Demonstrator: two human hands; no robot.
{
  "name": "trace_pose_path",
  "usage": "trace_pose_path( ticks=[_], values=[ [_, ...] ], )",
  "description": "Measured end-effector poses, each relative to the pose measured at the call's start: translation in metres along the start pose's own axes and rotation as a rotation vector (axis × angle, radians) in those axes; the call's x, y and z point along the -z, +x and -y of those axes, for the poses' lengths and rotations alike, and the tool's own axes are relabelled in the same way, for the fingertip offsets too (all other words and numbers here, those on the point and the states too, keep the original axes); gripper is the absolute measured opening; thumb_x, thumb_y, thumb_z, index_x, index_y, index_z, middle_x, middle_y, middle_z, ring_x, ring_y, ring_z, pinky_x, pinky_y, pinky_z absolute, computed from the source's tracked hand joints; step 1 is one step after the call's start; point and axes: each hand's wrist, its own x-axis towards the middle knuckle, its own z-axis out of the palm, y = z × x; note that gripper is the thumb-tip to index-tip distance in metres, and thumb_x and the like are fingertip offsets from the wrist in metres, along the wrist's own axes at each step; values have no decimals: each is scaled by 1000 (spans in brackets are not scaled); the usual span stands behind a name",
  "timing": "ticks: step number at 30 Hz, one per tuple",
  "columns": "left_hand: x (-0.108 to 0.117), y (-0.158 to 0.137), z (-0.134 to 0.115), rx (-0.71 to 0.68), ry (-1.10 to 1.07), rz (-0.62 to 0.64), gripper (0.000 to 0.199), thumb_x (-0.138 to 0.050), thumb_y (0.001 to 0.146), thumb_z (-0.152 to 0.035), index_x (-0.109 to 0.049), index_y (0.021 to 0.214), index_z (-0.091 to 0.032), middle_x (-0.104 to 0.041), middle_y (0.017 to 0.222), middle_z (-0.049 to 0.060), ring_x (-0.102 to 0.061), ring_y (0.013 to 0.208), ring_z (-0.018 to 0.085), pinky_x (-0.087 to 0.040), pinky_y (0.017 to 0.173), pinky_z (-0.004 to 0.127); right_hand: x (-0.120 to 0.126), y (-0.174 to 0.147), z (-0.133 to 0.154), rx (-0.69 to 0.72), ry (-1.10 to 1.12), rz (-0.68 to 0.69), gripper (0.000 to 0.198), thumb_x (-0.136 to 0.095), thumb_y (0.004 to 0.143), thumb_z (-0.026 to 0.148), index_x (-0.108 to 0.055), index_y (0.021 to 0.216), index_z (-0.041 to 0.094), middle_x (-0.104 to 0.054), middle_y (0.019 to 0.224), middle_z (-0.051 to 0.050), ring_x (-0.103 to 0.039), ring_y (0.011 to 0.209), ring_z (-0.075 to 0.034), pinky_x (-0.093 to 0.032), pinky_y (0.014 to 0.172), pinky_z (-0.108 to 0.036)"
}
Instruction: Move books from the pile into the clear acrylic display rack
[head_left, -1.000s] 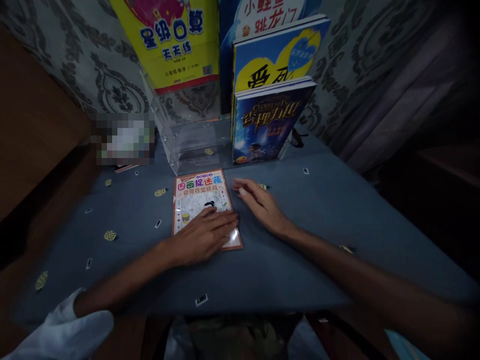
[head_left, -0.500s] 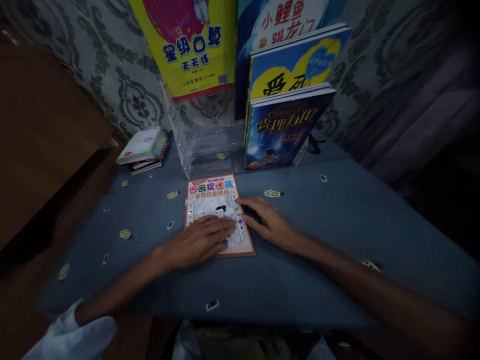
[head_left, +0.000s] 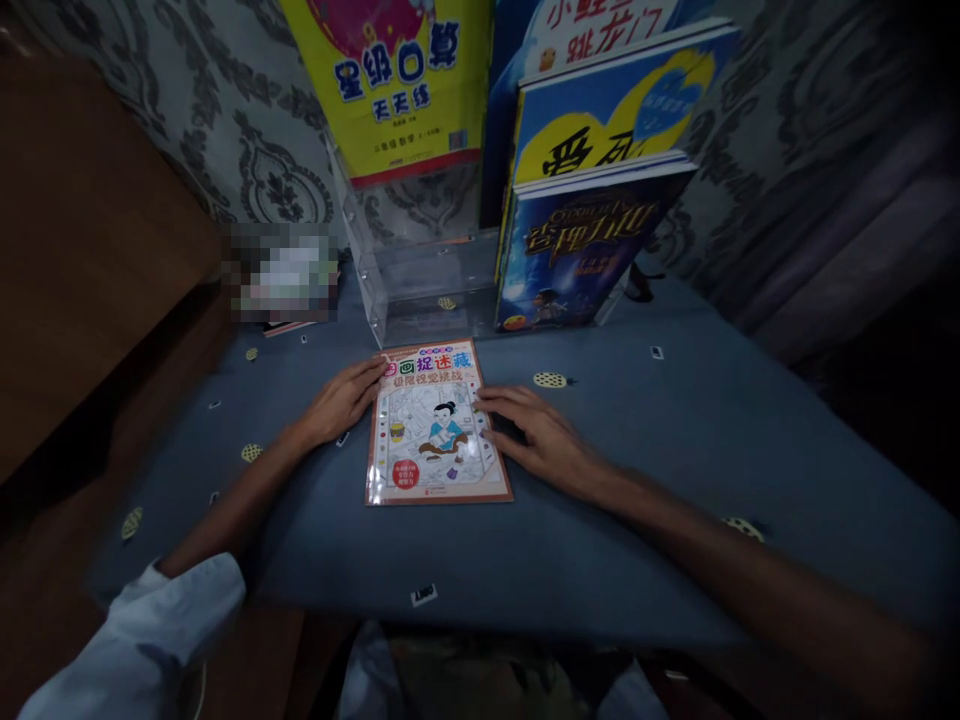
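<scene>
A thin picture book (head_left: 439, 430) with a drawn figure and colourful Chinese title lies flat on the grey-blue tablecloth. At its upper left corner, my left hand (head_left: 345, 400) lies with fingers stretched out and their tips on the cover's edge. My right hand (head_left: 544, 440) rests by the opposite side, thumb and fingers apart, fingertips touching the right edge. Neither hand is wrapped round the book. Most of the cover shows between them.
Behind the book stands a clear acrylic rack (head_left: 424, 320). It bears a yellow workbook (head_left: 409, 110), a dark blue book (head_left: 589, 250) and a blue-and-yellow book (head_left: 585, 130). A partly blurred stack (head_left: 292, 285) lies left on the tablecloth (head_left: 615, 590).
My left hand has lifted off the cover's middle and moved up and left to the book's upper left edge. My right hand stays at the right edge.
</scene>
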Motion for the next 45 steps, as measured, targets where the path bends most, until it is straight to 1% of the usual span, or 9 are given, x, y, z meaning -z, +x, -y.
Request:
trace_pose_path(
  ticks=[8, 13, 16, 19, 24, 31, 35, 40, 45],
  values=[
    [11, -71, -44, -98, -33, -11, 41, -35, 106, -34, -59, 136, -22, -61, 139, 10, -58, 129, 24, -48, 110, 43, 0, 0, 2, -7, -37, 24, 31, -55, 94, 30, -68, 122, 23, -65, 131, -11, -60, 120, -31, -49, 102, -57],
    [12, -120, -73, -200, -48, -42, 44, -43, 103, -21, -46, 147, -24, -61, 138, 11, -57, 131, 22, -49, 110, 42, -1, 0, 1, 17, -53, 18, 33, -55, 94, 30, -68, 123, 20, -66, 131, -13, -61, 118, -31, -50, 100, -56],
    [14, -133, -84, -258, -18, -54, 49, -45, 102, -16, -40, 151, -23, -62, 137, 12, -56, 132, 23, -50, 108, 43, 0, 0, 1, 32, -58, 9, 33, -57, 92, 29, -69, 122, 21, -66, 130, -13, -61, 118, -31, -49, 100, -56],
    [15, -128, -94, -310, 30, -35, 50, -45, 102, -17, -38, 152, -21, -63, 136, 13, -58, 130, 23, -49, 109, 44, -1, 1, 1, 25, -61, 6, 32, -58, 92, 28, -69, 122, 21, -66, 130, -13, -61, 117, -30, -50, 99, -55],
    [5, -99, -115, -398, 23, 16, 49, -45, 102, -18, -40, 151, -19, -64, 136, 13, -55, 133, 24, -48, 111, 45, -2, 0, 0, 22, -54, 4, 32, -59, 91, 26, -69, 121, 18, -66, 129, -14, -61, 118, -30, -49, 100, -53],
    [-17, -50, -154, -523, 46, 82, 38, -43, 104, -25, -55, 135, -7, -63, 136, 16, -56, 131, 27, -46, 110, 44, -3, 1, -1, 14, -35, -1, 31, -58, 91, 24, -70, 120, 20, -66, 129, -12, -60, 119, -29, -49, 101, -53],
    [-20, -35, -166, -518, -2, 117, 39, -41, 105, -29, -57, 135, -10, -63, 136, 15, -56, 130, 25, -44, 112, 44, -3, 0, -1, 13, -29, -7, 31, -58, 91, 23, -69, 120, 20, -66, 130, -12, -59, 120, -28, -49, 101, -52],
    [-16, -35, -153, -431, -45, 181, 44, -38, 106, -34, -48, 144, -16, -55, 147, 11, -47, 140, 20, -38, 118, 40, -4, -2, -1, 29, -46, -13, 32, -55, 93, 24, -68, 122, 18, -65, 130, -14, -60, 119, -28, -50, 101, -51],
    [-14, -25, -111, -264, 1, 205, 53, -38, 105, -41, -33, 154, -20, -36, 161, 10, -27, 151, 18, -23, 125, 41, -4, -2, 5, 54, -181, 3, 33, -50, 96, 23, -68, 124, 19, -65, 131, -14, -60, 122, -29, -48, 103, -54]
  ],
)
